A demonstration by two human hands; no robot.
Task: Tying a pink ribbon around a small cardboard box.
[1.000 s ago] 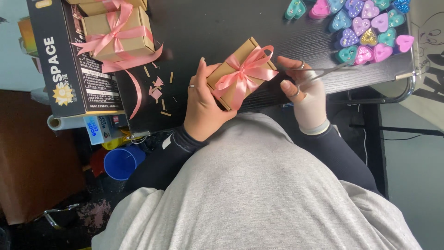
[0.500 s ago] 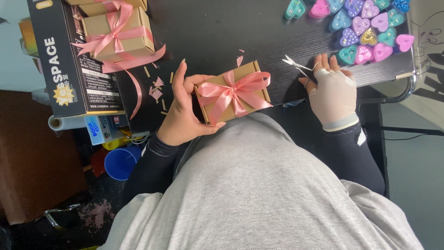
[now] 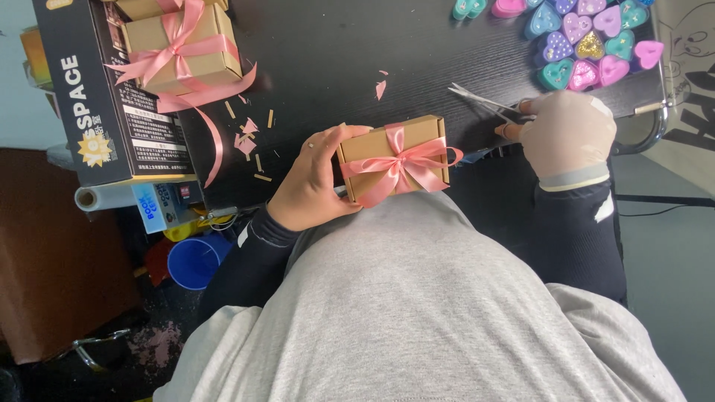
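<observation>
Head view: left hand [image 3: 309, 182] clamping light, crushable brown cardboard box [image 3: 395, 160] with pink ribbon bow by its edges; right hand [image 3: 566, 134] curled around silver scissors [image 3: 484, 100] on black surface [image 3: 335, 59].

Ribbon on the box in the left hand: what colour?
Pink ribbon, tied in a bow on the brown box; head view.

We look from one camera worn on our head, facing steeply down over our grey-shirted chest to the black table [image 3: 417, 45]. It sits close above that table: our torso fills the lower picture, the table's near edge crosses the middle, its far side runs out at the top. Floor shows beside the table at both sides.
</observation>
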